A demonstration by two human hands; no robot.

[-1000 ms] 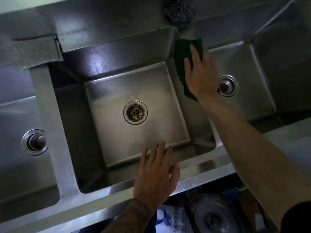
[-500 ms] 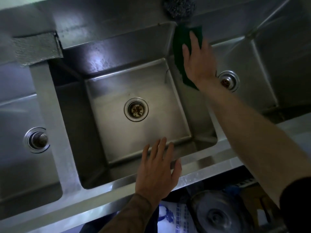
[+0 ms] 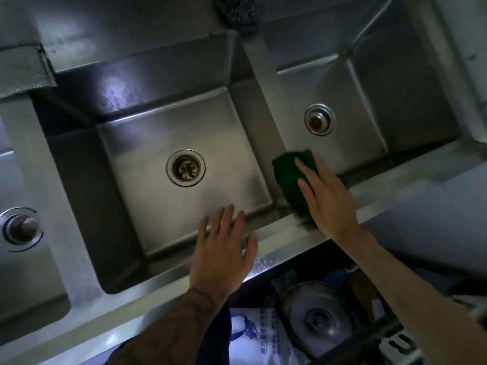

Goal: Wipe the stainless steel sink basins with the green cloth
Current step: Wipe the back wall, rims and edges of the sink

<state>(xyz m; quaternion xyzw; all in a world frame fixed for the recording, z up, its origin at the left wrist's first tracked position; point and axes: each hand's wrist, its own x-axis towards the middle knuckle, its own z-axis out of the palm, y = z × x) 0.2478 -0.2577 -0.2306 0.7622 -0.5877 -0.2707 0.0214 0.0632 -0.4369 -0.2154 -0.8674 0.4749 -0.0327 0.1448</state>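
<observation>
The green cloth [image 3: 288, 177] lies on the steel divider between the middle basin [image 3: 184, 133] and the right basin [image 3: 369, 101], near the front rim. My right hand [image 3: 326, 196] presses flat on the cloth with straight fingers. My left hand [image 3: 221, 251] rests flat, fingers spread, on the front rim [image 3: 163, 283] of the middle basin and holds nothing. The middle basin has a round drain [image 3: 185, 167]; the right basin has a drain [image 3: 319, 119] too.
A third basin with a plugged drain [image 3: 19, 229] sits at the left. A dark scouring pad [image 3: 238, 7] lies on the back ledge above the divider. Below the front rim are a white printed bag [image 3: 259, 338] and a round metal pot lid [image 3: 319, 317].
My right hand has slid the green cloth along the divider from the back ledge toward the front rim. My left hand stays on the front rim.
</observation>
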